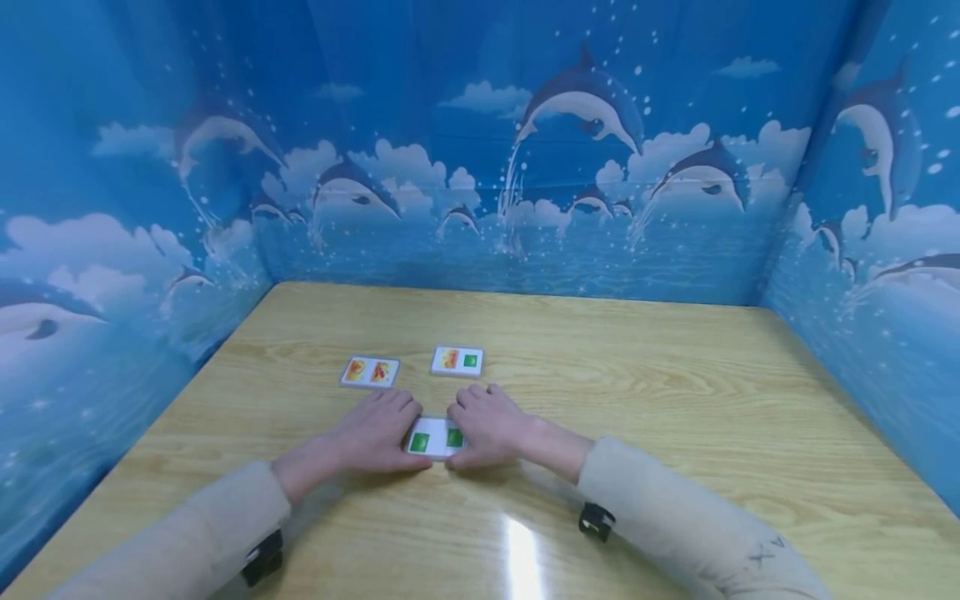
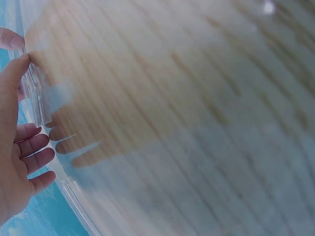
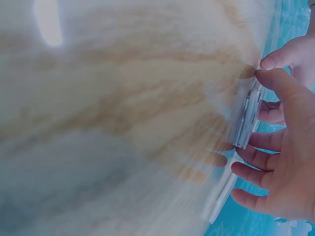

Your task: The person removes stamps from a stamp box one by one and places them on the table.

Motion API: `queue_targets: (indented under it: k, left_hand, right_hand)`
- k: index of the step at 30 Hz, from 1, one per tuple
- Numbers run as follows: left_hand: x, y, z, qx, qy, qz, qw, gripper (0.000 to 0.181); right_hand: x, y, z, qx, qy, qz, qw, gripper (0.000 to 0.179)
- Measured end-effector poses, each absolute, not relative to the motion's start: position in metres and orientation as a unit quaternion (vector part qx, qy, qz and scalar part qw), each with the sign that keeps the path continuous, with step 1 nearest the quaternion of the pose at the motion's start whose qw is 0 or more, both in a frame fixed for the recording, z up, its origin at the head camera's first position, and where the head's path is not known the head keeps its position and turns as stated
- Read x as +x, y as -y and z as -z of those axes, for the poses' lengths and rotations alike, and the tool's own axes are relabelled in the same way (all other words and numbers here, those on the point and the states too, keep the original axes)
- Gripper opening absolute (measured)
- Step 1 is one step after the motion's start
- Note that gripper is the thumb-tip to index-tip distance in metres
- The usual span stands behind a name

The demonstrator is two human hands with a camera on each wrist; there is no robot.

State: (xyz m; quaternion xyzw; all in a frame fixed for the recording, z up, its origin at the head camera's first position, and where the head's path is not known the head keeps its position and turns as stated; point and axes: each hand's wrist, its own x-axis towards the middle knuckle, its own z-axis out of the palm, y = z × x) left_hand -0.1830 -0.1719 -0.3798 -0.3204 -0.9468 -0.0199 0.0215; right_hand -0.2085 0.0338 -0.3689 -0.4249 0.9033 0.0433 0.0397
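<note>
A flat white card with two green squares lies on the table between my hands. Its side, seen as a clear layered edge in the left wrist view, looks like stacked transparent plastic. My left hand holds the card's left end between thumb and fingers. At the opposite end, my right hand grips it the same way, its fingertips covering part of the right green square. Both thumbs are at the near edge, close together. The right wrist view shows the right hand with its lower fingers spread beside the clear edge.
Beyond my left hand lies a card with two orange-red pictures. Farther right is another card with one orange picture and one green square. The glossy wooden table meets blue dolphin-print curtains at the back and sides.
</note>
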Motion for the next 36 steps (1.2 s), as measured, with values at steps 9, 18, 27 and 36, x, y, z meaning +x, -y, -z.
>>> queue_targets:
  k: [9, 18, 27, 36]
  left_hand:
    - [-0.182, 0.172, 0.378, -0.325, 0.945, 0.027, 0.020, 0.062]
    - [-0.184, 0.173, 0.381, -0.333, 0.942, 0.027, 0.034, 0.062]
    - [-0.184, 0.173, 0.381, -0.330, 0.943, 0.021, 0.033, 0.064]
    - [-0.185, 0.174, 0.381, -0.328, 0.944, 0.035, 0.025, 0.070]
  right_hand:
    - [-0.209, -0.034, 0.369, -0.430, -0.901, -0.024, 0.049, 0.066]
    - [-0.207, -0.036, 0.367, -0.438, -0.897, -0.041, 0.044, 0.068]
    - [-0.207, -0.037, 0.365, -0.437, -0.897, -0.044, 0.043, 0.071]
    - [-0.209, -0.043, 0.358, -0.432, -0.900, -0.034, 0.048, 0.072]
